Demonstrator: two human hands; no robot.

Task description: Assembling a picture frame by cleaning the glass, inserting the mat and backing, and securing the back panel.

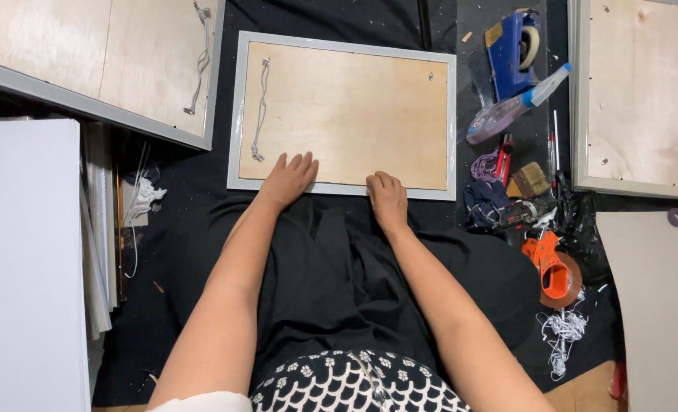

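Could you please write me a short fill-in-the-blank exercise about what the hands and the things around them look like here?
1. Both hands rest on the near edge of the frame, which lies with its ____ backing up.
2. The left hand lies flat, fingers ____.
3. The hanging cord runs along the frame's ____ side.
4. The orange tape dispenser lies nearer the ____ hand.

Missing words: wooden; extended; left; right

A single head-worn camera looks straight down from above the seated person's lap, close enough that both forearms run up from the bottom edge. The framed board [347,114] lies just above centre, and the dark floor cloth [186,229] fills the middle ground.
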